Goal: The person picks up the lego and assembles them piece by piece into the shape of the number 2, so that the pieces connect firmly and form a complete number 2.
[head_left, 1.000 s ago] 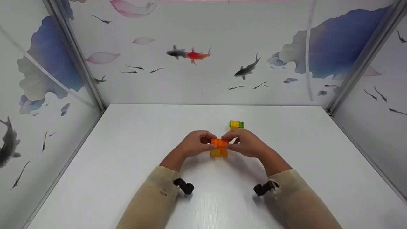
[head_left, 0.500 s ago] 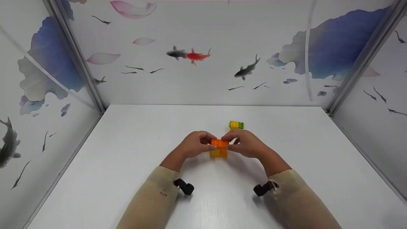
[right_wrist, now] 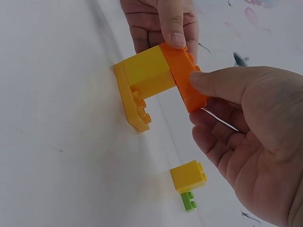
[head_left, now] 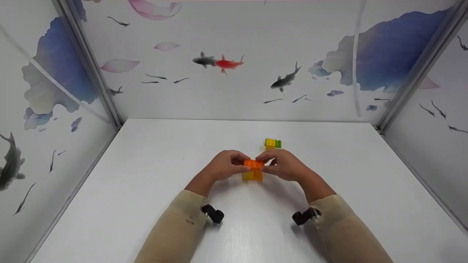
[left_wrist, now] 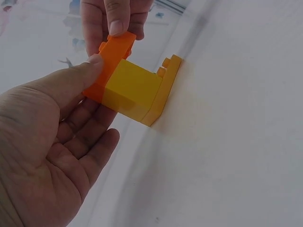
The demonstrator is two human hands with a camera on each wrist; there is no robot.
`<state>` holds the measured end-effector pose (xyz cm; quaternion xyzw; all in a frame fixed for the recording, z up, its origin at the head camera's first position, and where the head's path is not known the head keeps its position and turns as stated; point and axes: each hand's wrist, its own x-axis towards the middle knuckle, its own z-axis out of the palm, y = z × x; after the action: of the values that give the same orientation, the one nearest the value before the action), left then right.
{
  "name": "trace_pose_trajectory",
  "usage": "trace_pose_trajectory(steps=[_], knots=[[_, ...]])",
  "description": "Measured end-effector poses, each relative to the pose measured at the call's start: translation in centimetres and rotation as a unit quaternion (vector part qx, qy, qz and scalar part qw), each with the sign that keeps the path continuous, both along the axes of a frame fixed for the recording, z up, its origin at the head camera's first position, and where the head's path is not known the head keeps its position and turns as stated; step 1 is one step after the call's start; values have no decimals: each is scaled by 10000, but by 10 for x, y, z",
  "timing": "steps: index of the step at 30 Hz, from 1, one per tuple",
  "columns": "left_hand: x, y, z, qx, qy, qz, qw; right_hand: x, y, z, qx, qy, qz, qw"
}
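Observation:
An orange toy brick (head_left: 253, 164) lies across the top of a yellow brick (left_wrist: 132, 85), overhanging it on one side. Beneath them, a thin yellow-orange studded brick (right_wrist: 127, 97) rests on the white table. With thumb and fingers, my left hand (head_left: 228, 166) pinches the orange brick's left end, above the yellow brick. The overhanging right end is pinched the same way by my right hand (head_left: 283, 164). In the right wrist view, a gap shows under that overhang, over the bottom brick's bare studs.
Behind my right hand, a yellow brick (right_wrist: 187, 176) stands beside a smaller green brick (right_wrist: 188, 202) on the table (head_left: 164, 146). White panels (head_left: 226, 98) printed with fish and petals enclose the table's back and sides.

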<state>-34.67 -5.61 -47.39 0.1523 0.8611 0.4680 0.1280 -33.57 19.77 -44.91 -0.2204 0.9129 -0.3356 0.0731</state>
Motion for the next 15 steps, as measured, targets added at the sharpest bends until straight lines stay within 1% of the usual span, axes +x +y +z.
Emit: trace_pose_trajectory(steps=[3,7,10,13,15], knots=[[1,1,0,-8,-15,2,10000,0,1,-1,-49,-10,13,10000],[2,1,-1,-49,83,-70,9999,1,3,-2,-190,2,88,9998],[2,0,-1,-45,133,-101,9999,-1,6,-3,-303,-13,71,9995],[2,0,0,-6,78,-76,9999,-5,9,-3,-387,-144,-148,9990],[1,0,1,5,18,-47,10000,-9,12,-3,-458,-265,-421,9977]])
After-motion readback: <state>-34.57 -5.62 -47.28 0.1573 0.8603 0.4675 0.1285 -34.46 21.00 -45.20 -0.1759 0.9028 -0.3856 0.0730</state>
